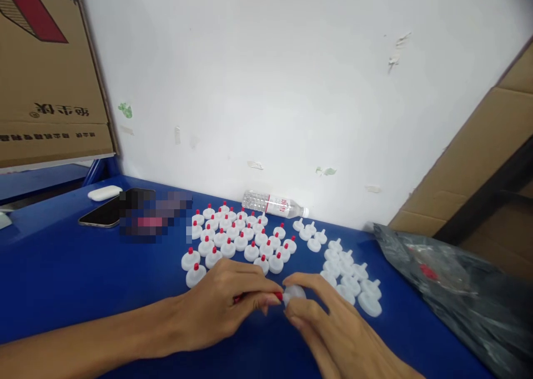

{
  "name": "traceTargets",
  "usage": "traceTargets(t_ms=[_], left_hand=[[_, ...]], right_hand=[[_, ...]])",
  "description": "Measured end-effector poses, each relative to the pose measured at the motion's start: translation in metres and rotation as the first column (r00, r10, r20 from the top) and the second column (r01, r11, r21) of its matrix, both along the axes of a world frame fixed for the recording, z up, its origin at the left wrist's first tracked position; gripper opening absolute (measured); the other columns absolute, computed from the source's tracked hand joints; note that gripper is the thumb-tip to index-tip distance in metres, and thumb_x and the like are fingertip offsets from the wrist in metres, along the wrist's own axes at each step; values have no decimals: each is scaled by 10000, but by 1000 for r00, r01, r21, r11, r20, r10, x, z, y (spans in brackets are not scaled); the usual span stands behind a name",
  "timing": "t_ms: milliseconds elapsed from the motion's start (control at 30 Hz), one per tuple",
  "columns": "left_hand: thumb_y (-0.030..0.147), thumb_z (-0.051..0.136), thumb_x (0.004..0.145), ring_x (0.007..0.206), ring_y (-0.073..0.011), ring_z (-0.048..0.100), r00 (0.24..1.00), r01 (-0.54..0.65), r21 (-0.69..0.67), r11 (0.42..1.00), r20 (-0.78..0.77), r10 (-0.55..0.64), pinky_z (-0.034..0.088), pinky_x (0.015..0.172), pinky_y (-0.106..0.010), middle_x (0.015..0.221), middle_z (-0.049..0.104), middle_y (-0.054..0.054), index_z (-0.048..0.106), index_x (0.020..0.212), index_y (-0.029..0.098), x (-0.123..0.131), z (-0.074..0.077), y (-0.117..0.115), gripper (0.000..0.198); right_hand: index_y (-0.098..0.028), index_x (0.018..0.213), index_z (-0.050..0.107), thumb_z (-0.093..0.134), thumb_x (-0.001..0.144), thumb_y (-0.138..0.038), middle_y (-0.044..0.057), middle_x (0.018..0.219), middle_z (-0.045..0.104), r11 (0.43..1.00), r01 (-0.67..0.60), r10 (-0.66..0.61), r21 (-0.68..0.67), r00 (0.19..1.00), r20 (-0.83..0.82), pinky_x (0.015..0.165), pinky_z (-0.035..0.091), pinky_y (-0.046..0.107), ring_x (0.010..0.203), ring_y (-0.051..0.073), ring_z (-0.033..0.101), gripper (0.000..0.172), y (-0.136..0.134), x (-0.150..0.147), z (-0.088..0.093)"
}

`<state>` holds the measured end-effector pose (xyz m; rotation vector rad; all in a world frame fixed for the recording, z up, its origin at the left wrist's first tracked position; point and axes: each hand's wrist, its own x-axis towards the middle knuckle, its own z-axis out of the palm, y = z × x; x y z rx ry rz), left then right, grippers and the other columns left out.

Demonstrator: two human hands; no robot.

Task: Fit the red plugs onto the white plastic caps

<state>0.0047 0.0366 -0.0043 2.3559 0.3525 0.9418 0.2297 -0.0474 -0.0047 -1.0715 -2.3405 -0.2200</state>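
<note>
At the front of the blue table, my left hand pinches a small red cap between thumb and fingertips. A bit of red also shows deeper inside that hand; I cannot make out what it is. My right hand grips a white plastic nozzle lid by its round base, its narrow end turned to the red cap. The two pieces meet or nearly meet. Behind my hands stand many white lids with red tips. To the right is a group of white lids without red tips.
A clear bottle lies against the white wall. At the left are a phone, a white case and a blurred patch. A dark plastic bag with red pieces lies right. Cardboard stands on both sides.
</note>
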Motion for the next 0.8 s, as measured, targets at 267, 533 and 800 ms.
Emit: traceTargets(t_ms=[267, 533, 800], left_hand=[[158, 527, 988, 476, -112, 546, 992, -78, 457, 886, -48, 113, 361, 478, -277, 653, 663, 5, 696, 1038, 150, -8, -1, 0, 176], [138, 468, 956, 440, -146, 494, 982, 39, 663, 748, -166, 95, 374, 428, -338, 583, 613, -4, 689, 934, 142, -7, 0, -13, 222], [116, 477, 947, 422, -145, 444, 996, -6, 716, 698, -61, 71, 346, 416, -330, 568, 557, 21, 656, 909, 140, -7, -2, -9, 184]], right_hand=[[-240, 1254, 535, 415, 1004, -169, 113, 1170, 620, 995, 101, -100, 25, 994, -41, 860, 577, 306, 1019, 181, 674, 286, 12, 20, 7], [-240, 1171, 644, 368, 1060, -389, 80, 1170, 696, 936, 329, -328, -126, 944, 27, 947, 477, 402, 1081, 252, 641, 332, 79, 40, 33], [-209, 811, 620, 209, 1081, -477, 44, 772, 664, 938, 234, -184, -254, 962, 203, 756, 436, 335, 747, 202, 612, 561, 144, 23, 31]])
